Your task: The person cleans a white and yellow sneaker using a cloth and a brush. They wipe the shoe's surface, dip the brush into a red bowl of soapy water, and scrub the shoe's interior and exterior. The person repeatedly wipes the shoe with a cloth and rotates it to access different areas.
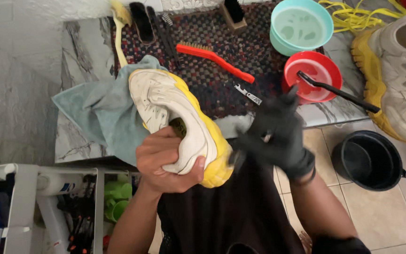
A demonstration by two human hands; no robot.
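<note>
Up close, left hand gripping white-yellow sneaker, gloved right hand beside, blurred, grasp unclear

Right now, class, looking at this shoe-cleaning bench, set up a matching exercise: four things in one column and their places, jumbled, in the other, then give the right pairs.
Things:
1. white and yellow shoe
2. black brush
3. red-handled brush
4. teal bowl

Places:
A. lying on the checked mat
B. resting across the red bowl
C. gripped in the bare left hand
D. at the back of the bench, behind the red bowl

Pairs: 1-C, 2-B, 3-A, 4-D
</note>
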